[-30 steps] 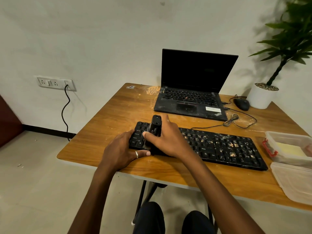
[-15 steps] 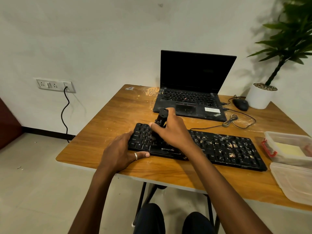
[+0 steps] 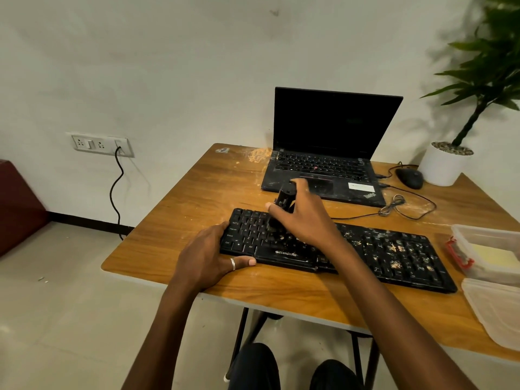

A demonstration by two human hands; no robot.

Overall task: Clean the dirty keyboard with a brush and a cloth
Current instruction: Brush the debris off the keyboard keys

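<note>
Right hand clamps the stubby black brush, bristles on the left keys of the long black crumb-speckled keyboard on the wooden table; left hand grips its left end. Flick too hard and crumbs could fly into the black laptop behind.

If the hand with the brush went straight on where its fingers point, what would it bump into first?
Probably the laptop. The right hand, gripping the brush over the keyboard, points away toward the laptop's front edge. Depth is hard to judge from this view.
</note>
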